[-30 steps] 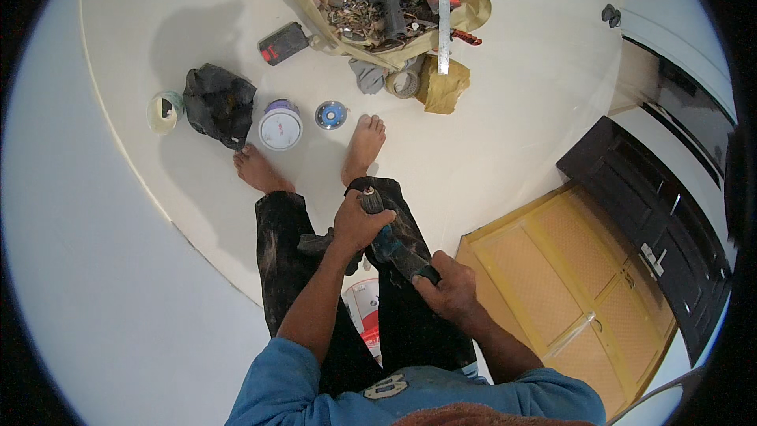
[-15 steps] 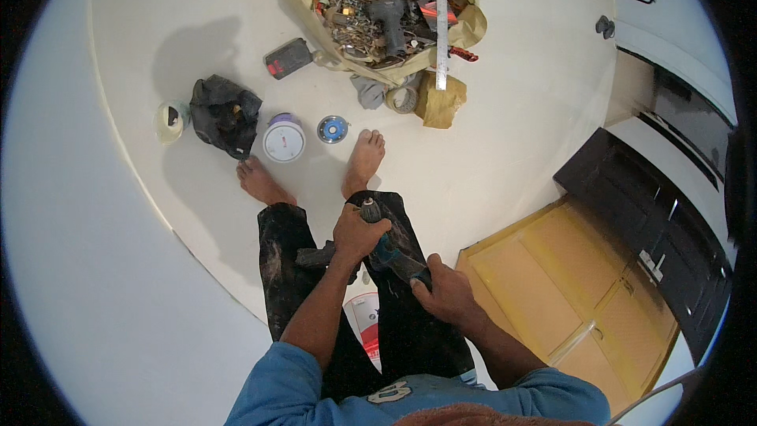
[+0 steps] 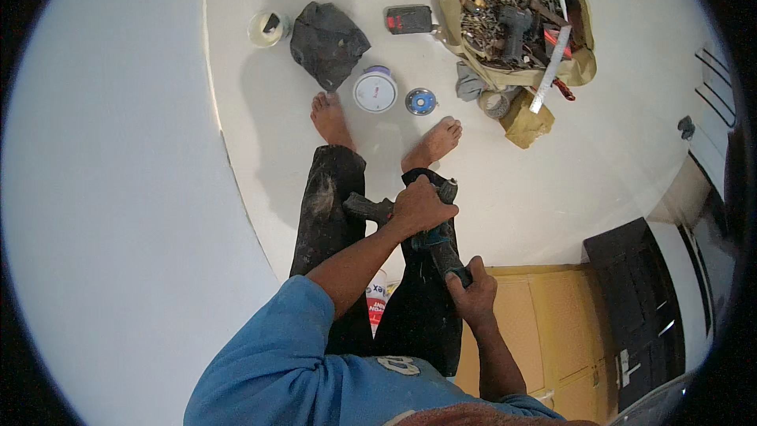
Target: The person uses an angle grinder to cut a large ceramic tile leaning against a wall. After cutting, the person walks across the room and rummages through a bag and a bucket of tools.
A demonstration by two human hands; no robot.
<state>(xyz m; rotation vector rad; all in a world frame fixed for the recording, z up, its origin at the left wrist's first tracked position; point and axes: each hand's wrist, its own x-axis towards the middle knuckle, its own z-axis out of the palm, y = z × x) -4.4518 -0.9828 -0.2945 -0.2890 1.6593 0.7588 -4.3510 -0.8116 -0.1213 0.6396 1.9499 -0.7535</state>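
A teal-and-black power drill (image 3: 441,248) lies across my thigh, its dark chuck (image 3: 449,190) pointing away toward the floor. Closed around its front part is my left hand (image 3: 422,207), just behind the chuck. A black side handle (image 3: 364,207) juts out leftward past that hand. My right hand (image 3: 473,292) grips the drill's rear end, nearer my body. The fingers' undersides are hidden, and I cannot make out a bit in the chuck.
Beyond my feet stand a white-lidded tub (image 3: 375,91), a blue disc (image 3: 421,102) and a black bag (image 3: 326,43). A black-and-red battery pack (image 3: 409,20) lies beside a beige tool bag (image 3: 465,54) full of hardware. A metal ruler (image 3: 550,71) leans there. Yellowish cabinet doors (image 3: 568,308) are at right.
My view has swung, so the floor things sit farther right and higher. Both hands keep their hold on the drill, which has turned slightly with them.
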